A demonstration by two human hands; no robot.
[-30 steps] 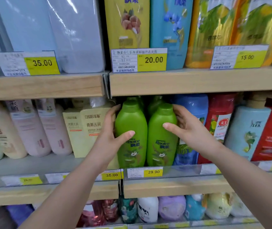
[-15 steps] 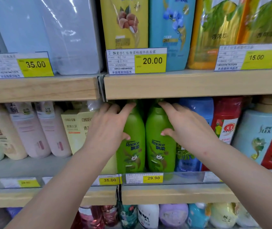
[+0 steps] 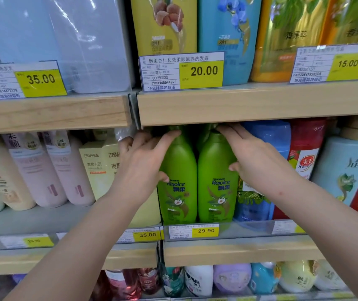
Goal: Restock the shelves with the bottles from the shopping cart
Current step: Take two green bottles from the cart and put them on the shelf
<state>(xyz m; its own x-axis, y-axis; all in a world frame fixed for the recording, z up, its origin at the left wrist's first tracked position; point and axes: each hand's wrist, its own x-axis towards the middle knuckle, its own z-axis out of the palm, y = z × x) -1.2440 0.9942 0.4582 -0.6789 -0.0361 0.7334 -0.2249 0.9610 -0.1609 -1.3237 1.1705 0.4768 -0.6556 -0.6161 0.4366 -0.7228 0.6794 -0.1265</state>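
Two green Rejoice bottles stand upright side by side on the middle shelf, above the 29.90 tag. My left hand lies against the left green bottle, fingers stretched over its shoulder and cap, thumb on its front. My right hand rests on the right green bottle the same way, fingers reaching to the cap under the upper shelf board. The caps are mostly hidden by my fingers. More green bottles stand behind. The shopping cart is out of view.
Pale yellow boxes and pink bottles stand to the left, a blue bottle and a red one to the right. The upper shelf board sits low over the caps. More bottles fill the shelf below.
Both hands slid up from the bottles' sides to their shoulders and caps, and the green bottles went back under the upper shelf board. The view moved closer.
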